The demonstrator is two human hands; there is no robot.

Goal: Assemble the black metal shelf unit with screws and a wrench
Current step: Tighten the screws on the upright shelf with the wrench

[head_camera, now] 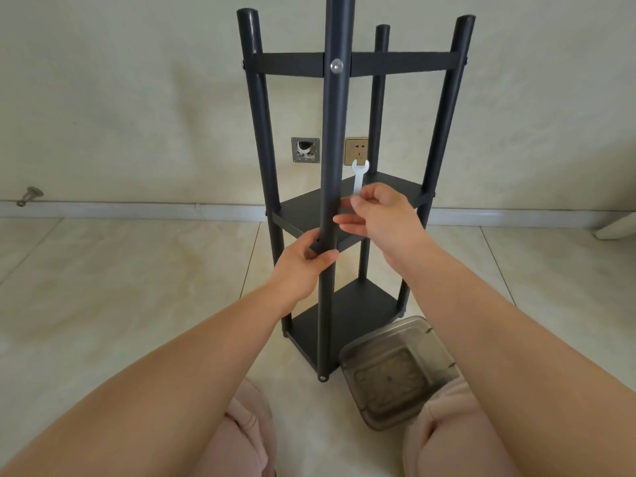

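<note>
Head view. The shelf unit (344, 215) stands upright on the floor (137, 287) by the wall, its three shelves already carried on four posts. I have my left hand (304, 261) curled round the front post (328, 187) at the level of the middle shelf (303, 218), thumb across the post, steadying it. My right hand (375, 215) pinches the lower end of the wrench (359, 177) between thumb and fingertips; its other fingers are stretched toward the post. The wrench points upward, its open jaw free and touching nothing. A screw (336, 66) is seated where the top shelf meets the front post, and another fitting shows at the post's foot.

Step in hand, as I judge it: fastening the middle shelf to the front post. I cannot tell whether a screw already sits in this joint; my left hand covers it.

The next move calls for bringing the wrench down to the joint, setting its jaw squarely on the screw head, and turning while my left hand keeps post and shelf aligned. A clear tray (395, 370) lies on the floor just beside the post's foot.
</note>
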